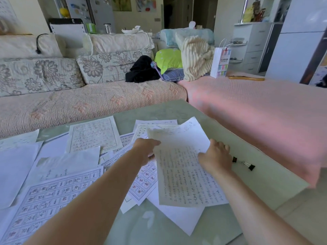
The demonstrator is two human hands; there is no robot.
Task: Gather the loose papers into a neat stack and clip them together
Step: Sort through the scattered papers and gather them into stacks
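Handwritten sheet: A cream sheet covered in lines of handwriting [180, 174] lies on top of the right-hand cluster of papers. Its far end is raised and curled, apparently the first page being pulled in to start the stack.
Left hand: The left hand [146, 150] pinches the sheet's left edge, thumb on top and fingers tucked beneath, a hold suited to lifting and steering it.
Right hand: The right hand [215, 159] covers the sheet's right edge with its knuckles up. Whether it clamps the paper or merely rests there cannot be told.
Other papers: Grid-printed character practice sheets [53, 195], a bordered lined page [94, 134] and several plain white sheets overlap at odd angles across the left and centre, none yet squared.
Clips: Two black binder clips [251, 167] lie just beyond the right hand, handy for the closing step.
Table: The pale green glass-topped table [265, 179] shows bare surface near the person and along its right side, probably the best room for tapping edges level.
Edges: Its right rim runs close behind the clips, and a careless sweep could knock them off.
Surroundings: A floral-covered sofa [88, 103] and a pink quilted cover [256, 106] border the table's far sides.
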